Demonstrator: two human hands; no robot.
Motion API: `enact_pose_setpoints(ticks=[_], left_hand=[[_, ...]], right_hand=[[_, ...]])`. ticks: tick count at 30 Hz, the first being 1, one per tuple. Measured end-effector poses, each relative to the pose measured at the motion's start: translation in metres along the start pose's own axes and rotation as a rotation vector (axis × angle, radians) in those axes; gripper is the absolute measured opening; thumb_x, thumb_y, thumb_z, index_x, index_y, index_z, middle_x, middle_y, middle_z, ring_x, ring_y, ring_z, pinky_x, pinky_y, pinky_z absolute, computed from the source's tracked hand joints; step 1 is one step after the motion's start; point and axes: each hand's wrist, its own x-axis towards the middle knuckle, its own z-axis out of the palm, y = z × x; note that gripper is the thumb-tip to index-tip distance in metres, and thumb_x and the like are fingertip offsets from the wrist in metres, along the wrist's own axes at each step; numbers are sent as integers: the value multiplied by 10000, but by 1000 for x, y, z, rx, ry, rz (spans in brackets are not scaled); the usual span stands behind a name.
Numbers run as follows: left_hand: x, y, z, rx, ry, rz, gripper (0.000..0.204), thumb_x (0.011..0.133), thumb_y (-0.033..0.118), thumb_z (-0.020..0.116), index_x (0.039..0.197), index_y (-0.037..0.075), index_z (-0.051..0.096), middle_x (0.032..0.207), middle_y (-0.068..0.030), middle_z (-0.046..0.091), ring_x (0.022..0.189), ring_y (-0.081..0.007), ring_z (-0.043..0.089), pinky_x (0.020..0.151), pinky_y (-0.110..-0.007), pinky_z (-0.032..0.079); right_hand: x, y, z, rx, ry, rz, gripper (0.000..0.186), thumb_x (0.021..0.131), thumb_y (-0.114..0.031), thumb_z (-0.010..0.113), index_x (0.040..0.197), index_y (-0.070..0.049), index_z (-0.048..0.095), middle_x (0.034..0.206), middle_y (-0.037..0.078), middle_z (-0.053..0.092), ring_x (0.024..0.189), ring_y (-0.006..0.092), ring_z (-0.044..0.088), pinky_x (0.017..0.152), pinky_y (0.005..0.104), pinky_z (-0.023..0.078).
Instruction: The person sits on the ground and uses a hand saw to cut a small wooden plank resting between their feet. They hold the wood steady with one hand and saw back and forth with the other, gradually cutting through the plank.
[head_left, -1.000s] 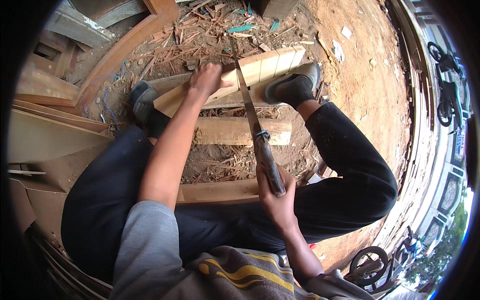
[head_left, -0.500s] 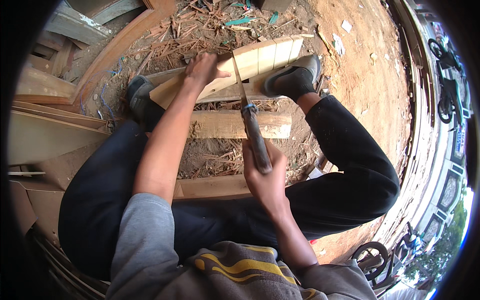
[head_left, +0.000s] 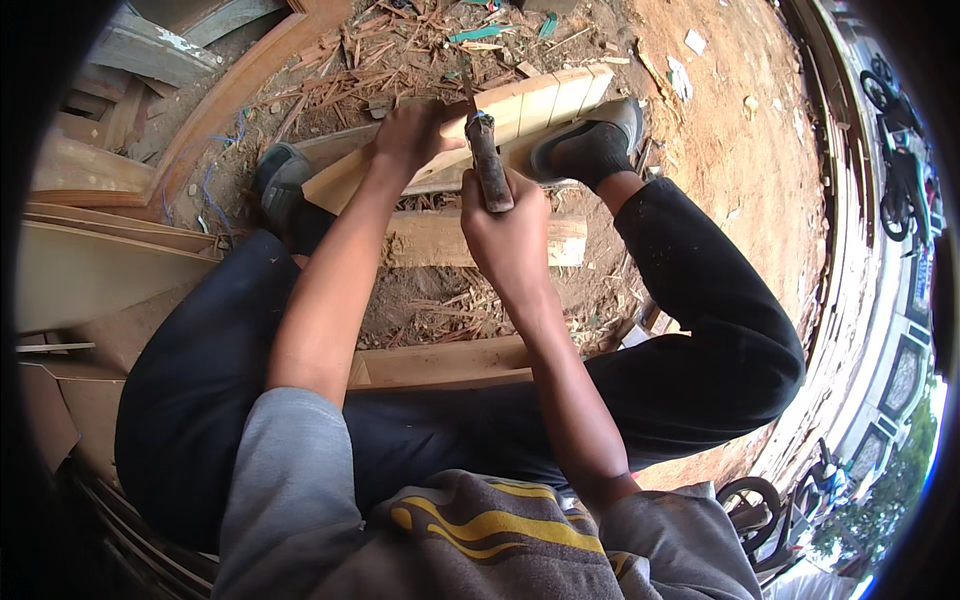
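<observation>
- Head view, only view; clock-face read over the whole picture.
- Workpiece: pale board (head_left: 537, 102), lying aslant from 10 to 1 o'clock, with lines across its 1 o'clock part.
- Left hand (head_left: 408, 138), at 11 o'clock: we see it clamped on the board, thumb stretched toward the blade; some fingertips are hidden.
- Right hand (head_left: 508, 228), just off centre toward 1 o'clock: closed round the wooden handle (head_left: 488, 170) of a handsaw. The saw blade (head_left: 468, 85) points to 12 o'clock, mostly hidden behind the handle; we cannot tell the depth of the kerf.
- Left shoe (head_left: 283, 172) at 10 o'clock, by the board's near end; right shoe (head_left: 615, 130) at 1 o'clock, just beside its other end. Whether either presses on it, we cannot tell.
- Technique, our judgement: keep wrist and forearm in line with the blade, use long, even strokes, and let the teeth cut without forcing. We would draw the left thumb back from the blade and bear down firmly so the board cannot rock.
- Against the frame half a second ago: right hand and handle have travelled toward 12 o'clock, right up to the board; the blade length that showed between handle and board is gone from sight. Left hand and board: nearly unmoved.
</observation>
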Motion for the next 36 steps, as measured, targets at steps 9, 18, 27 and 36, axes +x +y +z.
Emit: enact_pose_setpoints(ticks=[9,18,27,36], left_hand=[[11,-6,-1,24,-111,-53,611,725,552,738,989,6,659,912,-200,690,854,-299,691,763,-442,559],[2,-6,-2,107,-108,-69,613,745,537,737,1040,4,665,953,-195,697,903,-289,689,784,-418,555],[4,-2,-11,70,-188,-124,631,738,564,725,1013,0,657,964,-163,693,899,-263,672,807,-411,545],[-5,-5,-2,47,-119,-104,659,727,582,733,1053,15,650,1032,-183,675,979,-336,653,932,-488,485]], right_hand=[[-41,18,-17,161,11,80,245,900,-95,585,701,44,550,533,131,508,474,115,480,457,319,379],[-85,35,-36,173,-2,53,196,902,-70,590,746,47,565,581,75,545,540,69,468,486,305,391],[-60,39,-17,126,-5,23,229,891,-78,613,699,36,563,543,105,533,511,80,446,481,319,386],[11,15,-4,144,-29,27,277,921,-121,575,697,38,535,559,51,505,536,70,423,480,316,364]])
